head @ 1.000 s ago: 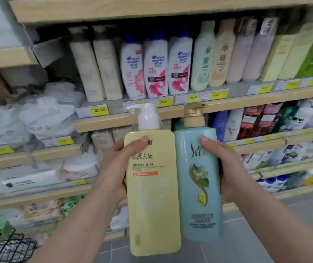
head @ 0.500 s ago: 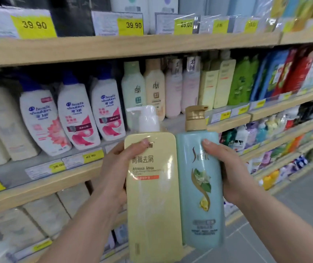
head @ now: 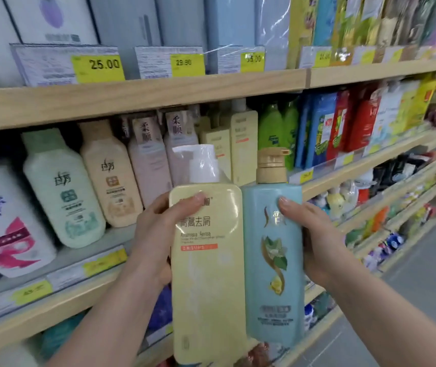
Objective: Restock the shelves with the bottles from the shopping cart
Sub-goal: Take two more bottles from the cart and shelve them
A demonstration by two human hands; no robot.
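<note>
My left hand point(head: 158, 234) grips a tall yellow pump bottle point(head: 209, 287) with a white pump wrapped in clear film. Beside it, touching, my right hand point(head: 314, 242) grips a light blue pump bottle point(head: 272, 266) with a gold pump. I hold both upright in front of the middle shelf point(head: 105, 284). On that shelf, just behind the pumps, stand matching yellow bottles point(head: 243, 139).
The middle shelf carries white, green, beige and pink bottles point(head: 111, 178), then green bottles point(head: 277, 131) and blue and red refill pouches point(head: 344, 123). An upper shelf point(head: 158, 94) with yellow price tags runs overhead. Lower shelves point(head: 386, 197) hold small goods. Grey floor point(head: 428, 276) lies to the right.
The view has risen and shifted right along the shelves. Both bottles stay in my hands and now sit closer to the yellow bottles on the middle shelf.
</note>
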